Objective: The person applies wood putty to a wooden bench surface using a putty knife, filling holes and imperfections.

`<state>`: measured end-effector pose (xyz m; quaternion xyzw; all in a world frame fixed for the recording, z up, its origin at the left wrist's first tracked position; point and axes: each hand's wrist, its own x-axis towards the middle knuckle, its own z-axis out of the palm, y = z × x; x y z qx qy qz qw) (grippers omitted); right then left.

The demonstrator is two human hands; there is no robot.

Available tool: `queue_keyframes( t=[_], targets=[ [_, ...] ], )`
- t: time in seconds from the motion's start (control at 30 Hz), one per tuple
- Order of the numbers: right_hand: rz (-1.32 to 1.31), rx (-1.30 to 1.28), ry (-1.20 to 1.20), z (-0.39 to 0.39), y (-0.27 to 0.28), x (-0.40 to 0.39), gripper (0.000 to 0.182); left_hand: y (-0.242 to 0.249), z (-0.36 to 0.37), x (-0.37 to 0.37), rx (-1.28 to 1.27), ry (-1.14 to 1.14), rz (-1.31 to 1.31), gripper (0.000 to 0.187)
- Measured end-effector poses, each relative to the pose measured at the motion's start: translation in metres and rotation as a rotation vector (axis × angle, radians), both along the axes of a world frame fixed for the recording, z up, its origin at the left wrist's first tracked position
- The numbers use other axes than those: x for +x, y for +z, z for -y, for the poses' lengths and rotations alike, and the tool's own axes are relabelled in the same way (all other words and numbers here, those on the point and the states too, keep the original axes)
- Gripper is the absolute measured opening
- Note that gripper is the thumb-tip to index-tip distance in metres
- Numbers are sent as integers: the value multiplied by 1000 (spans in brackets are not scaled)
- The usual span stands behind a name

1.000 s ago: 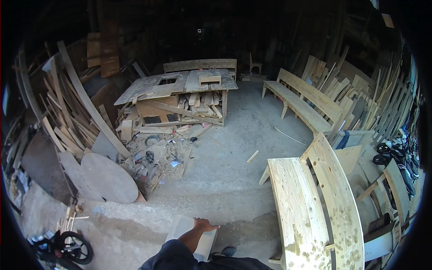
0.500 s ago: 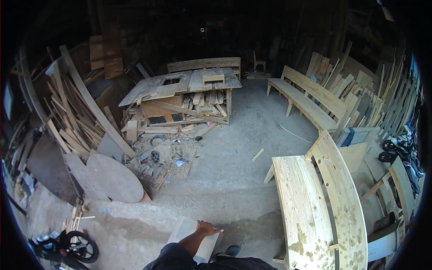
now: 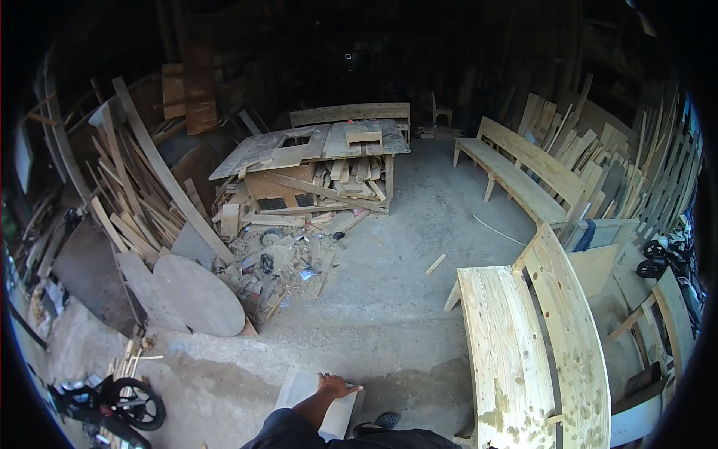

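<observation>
My left hand (image 3: 333,386) is at the bottom centre, at the end of a dark sleeve (image 3: 282,432). Its fingers bend over the far edge of a pale, flat-topped board or box (image 3: 298,387), and the thumb stretches to the right across its top. The forearm covers part of this pale piece, so its full shape is hidden. My right hand is out of view. Just right of the pale piece, a shoe (image 3: 387,420) shows on the concrete floor.
A wooden bench (image 3: 499,329) with a curved back stands close on the right, another bench (image 3: 516,176) behind it. Ahead is a worktable (image 3: 329,142) with scrap wood beneath. Rounded panels (image 3: 196,293) and leaning planks line the left; a motorbike (image 3: 134,404) is lower left.
The view has turned slightly, so the room sits a little further right and lower. My left hand stays on the pale piece; both appear slightly further left in the picture.
</observation>
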<state>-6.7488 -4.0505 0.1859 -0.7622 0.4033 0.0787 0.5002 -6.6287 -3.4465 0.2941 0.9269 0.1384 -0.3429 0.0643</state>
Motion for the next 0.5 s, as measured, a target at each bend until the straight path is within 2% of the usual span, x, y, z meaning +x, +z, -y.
queue_keyframes(
  t=[0.07, 0.2, 0.27, 0.5],
  targets=[
    [-62, 81, -5, 3, 3, 4, 15, -5, -14, -9, 43, 42, 33, 106],
    [-97, 32, 44, -8, 27, 15, 17, 9, -38, -25, 40, 169, -11, 106],
    [-86, 48, -10, -12, 31, 18, 19, 1, -51, -37, 57, 219, 6, 107],
    [-25, 2, 149, -7, 0, 19, 17, 0, -87, -70, 48, 436, 16, 106]
  ],
)
